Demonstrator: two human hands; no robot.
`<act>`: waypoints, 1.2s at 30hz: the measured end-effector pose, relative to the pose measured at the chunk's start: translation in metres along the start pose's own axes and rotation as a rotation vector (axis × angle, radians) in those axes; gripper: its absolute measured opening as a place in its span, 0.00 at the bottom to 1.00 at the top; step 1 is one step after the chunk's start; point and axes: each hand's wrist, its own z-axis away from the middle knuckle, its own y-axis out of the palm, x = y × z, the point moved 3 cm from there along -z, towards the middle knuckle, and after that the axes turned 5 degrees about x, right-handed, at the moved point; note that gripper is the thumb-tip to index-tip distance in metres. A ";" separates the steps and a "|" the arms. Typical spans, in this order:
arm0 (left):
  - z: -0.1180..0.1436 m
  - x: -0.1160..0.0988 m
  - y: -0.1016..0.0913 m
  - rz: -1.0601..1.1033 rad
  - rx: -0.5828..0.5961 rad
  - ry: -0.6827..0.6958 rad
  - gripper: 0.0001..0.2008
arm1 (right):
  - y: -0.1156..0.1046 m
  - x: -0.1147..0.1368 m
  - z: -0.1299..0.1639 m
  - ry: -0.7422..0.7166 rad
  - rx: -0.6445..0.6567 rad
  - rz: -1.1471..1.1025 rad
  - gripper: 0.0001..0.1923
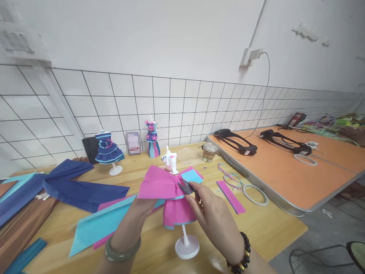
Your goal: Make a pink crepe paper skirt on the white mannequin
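Note:
A small white mannequin stand wears a pink paper dress with light-blue trim. My left hand, a green bangle on its wrist, reaches under the pink pleated paper and holds the dress from the left. My right hand, with a dark bead bracelet, grips small scissors whose tip touches the dress's waist on the right side. A light-blue paper piece lies just behind the dress.
Two finished paper dresses on stands are at the back. Blue, cyan and pink paper sheets spread left. A glass jar, pink strip and tape roll lie right. An orange table holds black headsets.

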 end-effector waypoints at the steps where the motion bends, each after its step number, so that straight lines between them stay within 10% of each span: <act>1: -0.002 -0.002 0.003 -0.002 0.002 -0.005 0.14 | 0.000 0.001 0.000 -0.011 -0.009 0.010 0.17; 7: -0.004 -0.024 0.019 -0.251 -0.180 0.026 0.23 | 0.000 -0.008 -0.001 0.095 -0.010 -0.213 0.16; 14: -0.001 -0.028 0.008 -0.571 -0.315 0.076 0.12 | 0.014 -0.047 -0.001 0.524 0.027 -1.149 0.19; 23: 0.006 -0.044 0.004 -1.108 -0.472 0.106 0.07 | 0.007 -0.038 0.023 0.471 -0.303 -1.391 0.16; 30: 0.007 -0.041 0.010 -1.093 -0.462 0.063 0.10 | 0.032 0.013 0.028 0.372 0.218 -1.187 0.19; 36: 0.006 -0.042 0.016 -1.029 -0.431 0.060 0.10 | 0.040 0.018 0.010 0.392 0.351 -1.218 0.20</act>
